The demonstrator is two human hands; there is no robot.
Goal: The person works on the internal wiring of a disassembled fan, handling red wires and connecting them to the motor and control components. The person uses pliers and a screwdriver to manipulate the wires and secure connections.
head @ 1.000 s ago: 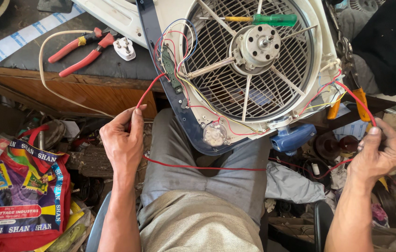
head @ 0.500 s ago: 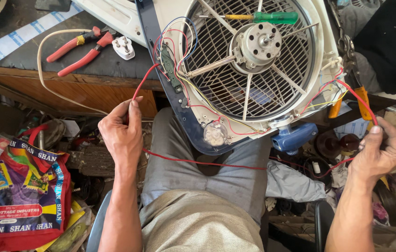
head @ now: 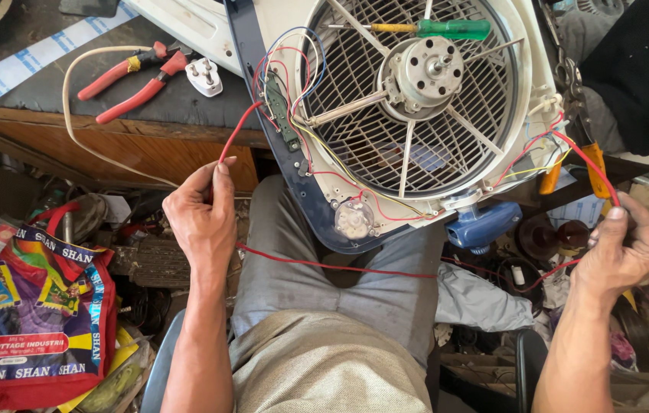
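Fan [head: 416,115] on lap – pliers [head: 129,76] left (on bench [head: 110,145]), bag [head: 34,313] below.

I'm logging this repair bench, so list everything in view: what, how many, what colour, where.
fan housing: one, white, tilted on bench edge and lap
motor: one, grey, centre of grille
screwdriver: one, green and yellow handle, on grille
red wire: one, strung across lap between both hands
pliers: one pair, red handles, on bench
plug: one, white, beside pliers
bag: one, multicoloured, lower left
left hand: pinches red wire
right hand: pinches red wire
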